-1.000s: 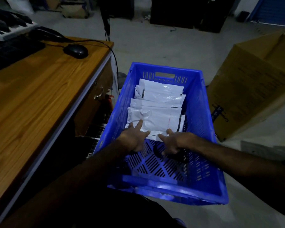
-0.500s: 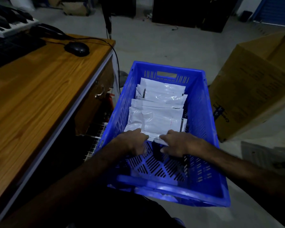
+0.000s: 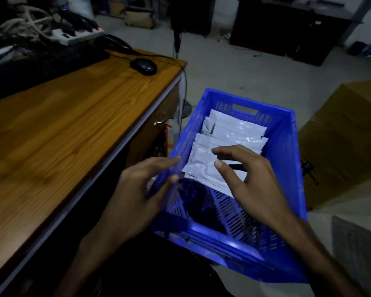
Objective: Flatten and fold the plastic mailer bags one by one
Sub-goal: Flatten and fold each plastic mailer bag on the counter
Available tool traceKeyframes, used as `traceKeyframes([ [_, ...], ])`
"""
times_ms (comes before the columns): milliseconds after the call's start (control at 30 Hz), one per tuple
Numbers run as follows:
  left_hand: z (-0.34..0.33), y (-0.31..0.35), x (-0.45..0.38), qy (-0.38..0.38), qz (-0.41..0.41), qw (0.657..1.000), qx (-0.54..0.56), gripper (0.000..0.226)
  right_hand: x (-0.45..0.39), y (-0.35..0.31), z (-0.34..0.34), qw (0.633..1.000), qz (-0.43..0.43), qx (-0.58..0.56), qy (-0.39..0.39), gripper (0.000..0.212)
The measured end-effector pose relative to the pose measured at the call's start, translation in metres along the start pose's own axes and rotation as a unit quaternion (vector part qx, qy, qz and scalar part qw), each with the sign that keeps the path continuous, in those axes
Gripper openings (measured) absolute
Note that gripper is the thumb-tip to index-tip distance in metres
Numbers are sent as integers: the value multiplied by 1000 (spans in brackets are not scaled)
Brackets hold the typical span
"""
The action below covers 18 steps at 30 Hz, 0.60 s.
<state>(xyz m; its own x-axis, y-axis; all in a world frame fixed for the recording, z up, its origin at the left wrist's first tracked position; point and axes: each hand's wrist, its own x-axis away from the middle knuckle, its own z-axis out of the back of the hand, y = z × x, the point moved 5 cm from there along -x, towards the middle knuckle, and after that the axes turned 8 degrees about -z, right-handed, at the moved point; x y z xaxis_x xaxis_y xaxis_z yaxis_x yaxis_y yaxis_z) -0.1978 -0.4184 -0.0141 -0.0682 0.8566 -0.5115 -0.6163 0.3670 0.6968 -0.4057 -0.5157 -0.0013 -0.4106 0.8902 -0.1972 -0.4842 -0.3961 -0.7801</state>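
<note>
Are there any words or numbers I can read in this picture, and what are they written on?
None can be read.
Cardboard box: dark printing on its side, too blurred and dim to read.
Mailer bags in the blue crate: no lettering visible.
Power strip on the wooden desk: any markings are too small to tell.

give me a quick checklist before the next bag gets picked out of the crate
1. Bags reachable: ok, white mailer bags lie stacked in the far half of the blue crate.
2. Right hand free: ok, fingers spread above the stack, holding nothing.
3. Left hand free: ok, open at the crate's left wall.
4. Single bag separated: cannot tell, the layers overlap.
5. Flat surface to fold on: ok, bare wooden desk beside the crate.
6. Crate steady: cannot tell.
</note>
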Motion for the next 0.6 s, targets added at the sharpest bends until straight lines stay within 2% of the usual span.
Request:
traceKeyframes([
  [133,74,9,77,160,67,984,-36,28,12,-65,-48,992,84,-73,-54,22],
  [267,146,25,167,253,151,946,-134,28,34,-127,-124,964,171,-147,-141,20],
  [433,212,57,273,384,254,854,-244,29,81,-204,-227,907,242,-217,-269,23],
  [500,231,72,307,432,270,815,-277,26,102,-233,-264,880,261,-230,-323,24],
  [600,258,90,348,461,279,770,-341,29,129,-277,-310,838,311,-237,-380,25],
])
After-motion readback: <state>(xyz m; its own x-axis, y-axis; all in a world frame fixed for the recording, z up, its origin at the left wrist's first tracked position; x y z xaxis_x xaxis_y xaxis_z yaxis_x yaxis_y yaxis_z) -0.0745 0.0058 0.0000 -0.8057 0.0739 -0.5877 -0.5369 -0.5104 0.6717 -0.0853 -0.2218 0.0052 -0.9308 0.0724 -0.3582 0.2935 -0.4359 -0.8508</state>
